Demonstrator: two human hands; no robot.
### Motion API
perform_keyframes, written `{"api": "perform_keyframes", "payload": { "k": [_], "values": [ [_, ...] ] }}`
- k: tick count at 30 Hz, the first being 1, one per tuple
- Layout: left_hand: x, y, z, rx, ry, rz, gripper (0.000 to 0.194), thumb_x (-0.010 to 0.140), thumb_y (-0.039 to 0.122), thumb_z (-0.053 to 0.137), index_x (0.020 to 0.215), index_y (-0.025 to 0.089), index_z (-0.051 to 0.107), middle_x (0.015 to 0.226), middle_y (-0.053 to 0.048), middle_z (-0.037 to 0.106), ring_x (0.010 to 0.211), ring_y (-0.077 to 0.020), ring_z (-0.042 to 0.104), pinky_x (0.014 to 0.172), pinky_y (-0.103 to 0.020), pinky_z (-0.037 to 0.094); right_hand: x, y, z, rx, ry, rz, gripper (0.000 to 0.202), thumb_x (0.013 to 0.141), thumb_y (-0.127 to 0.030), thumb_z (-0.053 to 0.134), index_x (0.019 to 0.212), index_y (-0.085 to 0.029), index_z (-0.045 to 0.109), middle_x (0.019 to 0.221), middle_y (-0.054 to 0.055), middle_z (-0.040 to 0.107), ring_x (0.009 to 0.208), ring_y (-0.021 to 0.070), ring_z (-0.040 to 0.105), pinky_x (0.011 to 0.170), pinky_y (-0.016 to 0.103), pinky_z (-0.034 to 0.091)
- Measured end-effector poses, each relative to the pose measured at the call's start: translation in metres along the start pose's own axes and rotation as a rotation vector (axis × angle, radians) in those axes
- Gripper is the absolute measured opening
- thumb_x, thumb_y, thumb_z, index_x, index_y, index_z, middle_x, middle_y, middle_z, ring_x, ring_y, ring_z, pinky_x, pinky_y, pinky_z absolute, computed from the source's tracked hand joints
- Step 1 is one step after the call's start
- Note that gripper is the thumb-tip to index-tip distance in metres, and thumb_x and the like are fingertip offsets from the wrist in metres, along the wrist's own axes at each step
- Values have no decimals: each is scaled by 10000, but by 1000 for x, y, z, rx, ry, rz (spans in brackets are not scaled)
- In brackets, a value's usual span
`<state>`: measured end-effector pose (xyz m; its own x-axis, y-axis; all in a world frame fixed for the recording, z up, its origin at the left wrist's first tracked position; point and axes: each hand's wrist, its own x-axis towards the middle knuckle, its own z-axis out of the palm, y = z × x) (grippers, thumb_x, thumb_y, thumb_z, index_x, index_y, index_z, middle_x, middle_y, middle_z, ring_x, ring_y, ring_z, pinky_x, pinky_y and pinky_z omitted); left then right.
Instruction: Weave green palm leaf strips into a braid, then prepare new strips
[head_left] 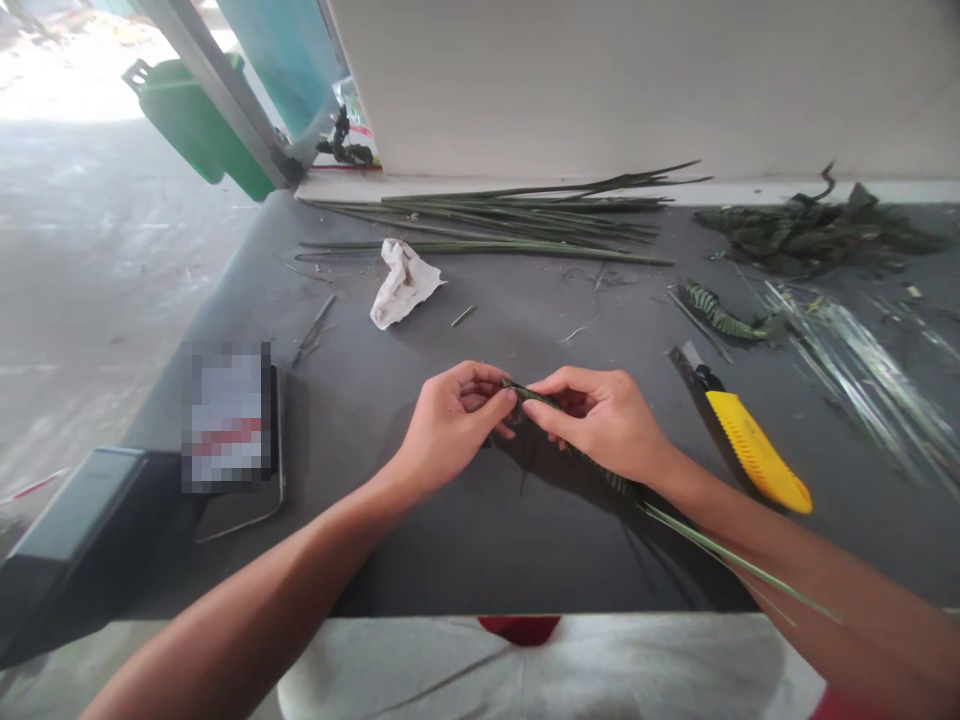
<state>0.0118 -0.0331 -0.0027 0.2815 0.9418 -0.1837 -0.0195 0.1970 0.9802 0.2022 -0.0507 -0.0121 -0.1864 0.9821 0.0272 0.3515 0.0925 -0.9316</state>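
Between my two hands is a woven green leaf piece (616, 481), with long thin green strips trailing from it toward the table's front right. My left hand (465, 410) pinches its tip between thumb and fingers. Just right of that, my right hand (592, 405) grips the body of the piece, covering much of it. Right of my right hand lies a yellow utility knife (759, 450) with its blade out. Behind the knife rests another woven green piece (720, 312), curved and banded.
Long green leaf strips (510, 215) lie along the back wall. A dark leaf heap (817, 235) and clear thin strips (862, 370) are at right. Crumpled white paper (403, 283) sits mid-left. A phone-like device (240, 515), partly blurred, is at left; a green bin (191, 110) stands beyond.
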Motion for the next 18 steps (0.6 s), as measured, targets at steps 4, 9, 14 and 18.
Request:
{"api": "perform_keyframes", "payload": {
  "k": [4, 9, 14, 18],
  "values": [
    [0, 0, -1, 18, 29, 32, 223, 800, 253, 775, 912, 97, 661, 708, -16, 707, 570, -100, 669, 561, -208, 597, 0, 0, 0, -18, -1, -8, 173, 854, -366, 734, 889, -200, 769, 572, -22, 656, 458, 123, 609, 468, 244, 457],
    [-4, 0, 2, 97, 123, 97, 182, 776, 235, 783, 884, 115, 696, 722, -18, 724, 584, -104, 672, 563, -210, 600, 0, -2, 0, -9, 10, -1, 179, 847, -361, 738, 894, -191, 774, 567, -20, 645, 460, 120, 600, 464, 242, 451],
    [-7, -5, 6, 188, 187, 165, 193, 778, 240, 785, 930, 143, 715, 721, -9, 729, 583, -108, 681, 565, -209, 598, 1, -4, 1, 58, 19, 27, 184, 851, -362, 739, 891, -184, 765, 575, -19, 651, 456, 109, 595, 456, 227, 462],
    [-7, -9, 6, 234, 190, 202, 205, 778, 245, 792, 944, 161, 706, 772, -20, 744, 668, -134, 716, 589, -219, 605, 1, -3, 2, 107, 8, 52, 195, 851, -370, 746, 898, -181, 760, 570, -21, 654, 451, 104, 602, 453, 210, 477]
  ]
}}
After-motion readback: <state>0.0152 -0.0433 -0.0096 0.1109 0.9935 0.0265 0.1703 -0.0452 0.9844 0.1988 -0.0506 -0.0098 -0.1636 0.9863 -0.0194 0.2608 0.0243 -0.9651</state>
